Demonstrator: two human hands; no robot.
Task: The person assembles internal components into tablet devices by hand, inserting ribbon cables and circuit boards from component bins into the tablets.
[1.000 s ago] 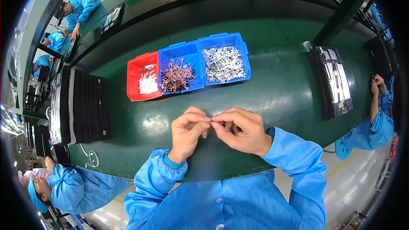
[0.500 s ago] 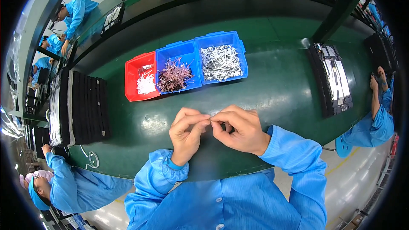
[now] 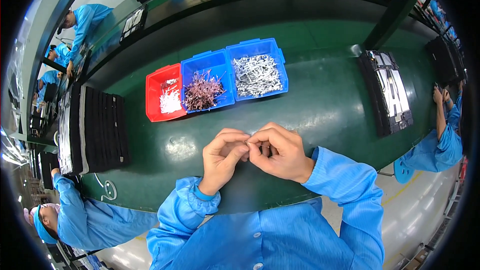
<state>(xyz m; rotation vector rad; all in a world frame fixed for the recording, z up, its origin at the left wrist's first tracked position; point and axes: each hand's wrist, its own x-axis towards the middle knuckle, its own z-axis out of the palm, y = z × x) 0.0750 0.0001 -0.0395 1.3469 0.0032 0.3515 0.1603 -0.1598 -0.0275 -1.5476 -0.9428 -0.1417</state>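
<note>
My left hand (image 3: 223,159) and my right hand (image 3: 281,153) meet fingertip to fingertip over the near part of the green table (image 3: 320,120). Both are closed in a pinch. Whatever lies between the fingertips is too small and too covered to name. Beyond my hands three bins stand in a row. The red bin (image 3: 150,95) holds small white slender pieces (image 3: 170,101). In the middle blue bin (image 3: 202,60) lies a tangle of thin reddish-brown wire-like parts (image 3: 203,91). The right blue bin (image 3: 252,48) is heaped with white and silvery small parts (image 3: 257,74).
A stack of black trays (image 3: 102,130) stands at the left, with a white cable (image 3: 109,190) near it. At the right lies a black tray with white panels (image 3: 392,92). Co-workers in blue sit at left (image 3: 100,220) and right (image 3: 440,147). A dark post (image 3: 397,12) rises behind.
My left fingers have shifted slightly to the right and closed in on the right fingertips. The bins appear slightly lower and further left as the view shifts a little.
</note>
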